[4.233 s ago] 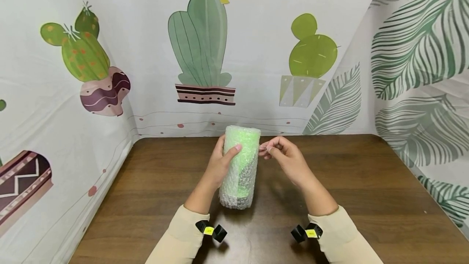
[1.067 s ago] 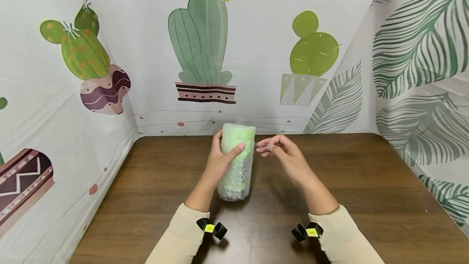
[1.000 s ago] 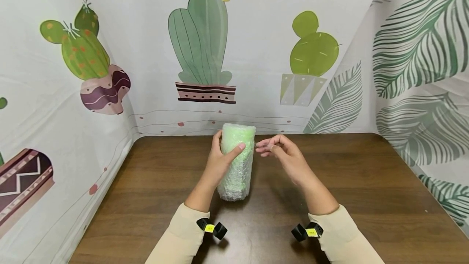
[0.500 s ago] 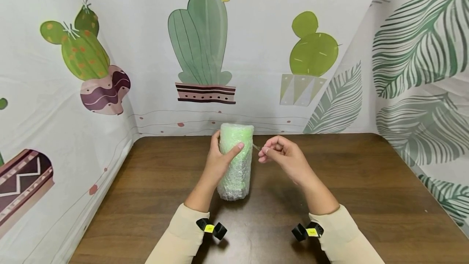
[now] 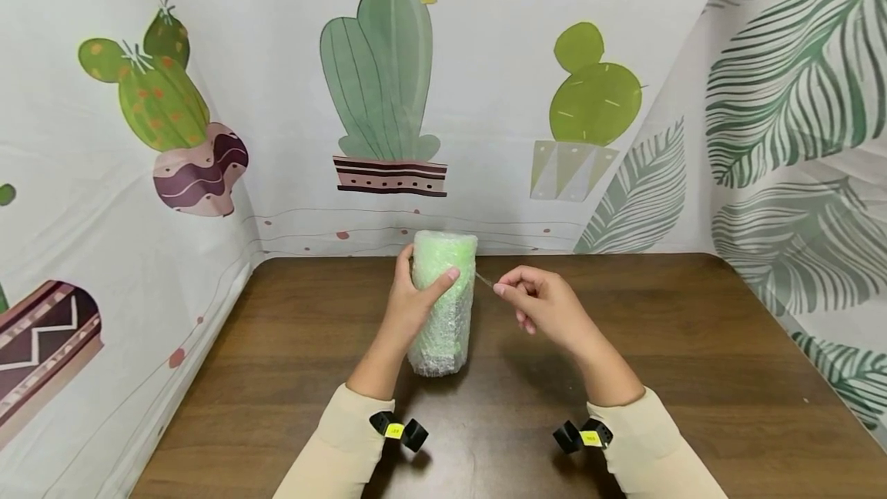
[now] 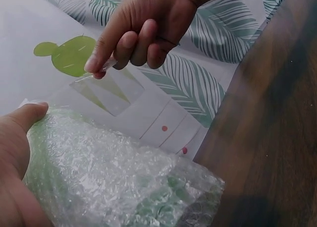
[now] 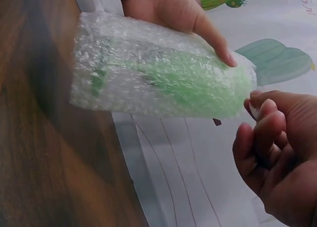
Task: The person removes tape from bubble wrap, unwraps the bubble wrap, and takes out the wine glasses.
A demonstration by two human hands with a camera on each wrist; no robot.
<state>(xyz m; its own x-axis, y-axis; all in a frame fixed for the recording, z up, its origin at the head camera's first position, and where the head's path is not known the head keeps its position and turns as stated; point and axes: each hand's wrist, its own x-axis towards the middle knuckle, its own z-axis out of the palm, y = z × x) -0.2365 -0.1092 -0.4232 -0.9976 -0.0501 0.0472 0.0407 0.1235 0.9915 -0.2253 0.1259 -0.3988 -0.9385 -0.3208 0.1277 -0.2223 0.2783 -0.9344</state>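
A green item wrapped in bubble wrap [image 5: 443, 329], roughly cylindrical, stands near upright and leans a little, apparently lifted off the table. My left hand [image 5: 410, 305] grips it from the left, thumb across the front, fingers hidden behind. On the right side, my right hand [image 5: 547, 303] pinches a thin clear strip, which looks like tape [image 5: 484, 279], between thumb and forefinger. That strip stretches from the package's upper right edge to my fingertips. In the left wrist view the clear tape [image 6: 81, 79] shows above the bubble wrap [image 6: 119, 167]. What the wrap covers cannot be made out.
A brown wooden table [image 5: 312, 406] lies under both hands. Behind it hangs a white cloth backdrop [image 5: 485, 60] printed with cacti and leaves, close beyond the table's far edge. Both wrists carry small black cameras [image 5: 414, 435].
The package has shifted slightly left with my left hand. My right hand has drawn right and a little down from it, with more of the clear tape showing between them.
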